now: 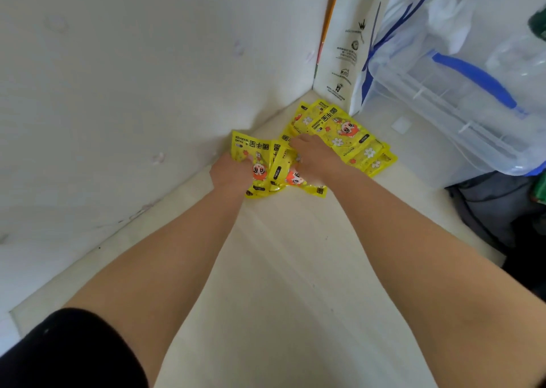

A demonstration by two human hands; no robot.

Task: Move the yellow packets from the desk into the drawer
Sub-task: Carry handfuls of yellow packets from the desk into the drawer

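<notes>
Several yellow hand-warmer packets [345,133] with cartoon prints lie in a heap at the far corner of the pale desk [280,269], against the wall. My left hand [233,170] grips a bunch of these packets [260,166] at the heap's near left side. My right hand [310,155] reaches in beside it, fingers curled down onto the packets in the middle of the heap; its fingertips are hidden among them. No drawer is in view.
A white wall [133,77] runs along the desk's left. A white printed paper bag [345,48] stands in the far corner. A clear plastic box with blue handles [461,92] fills the right side, with a dark bag [496,204] below it.
</notes>
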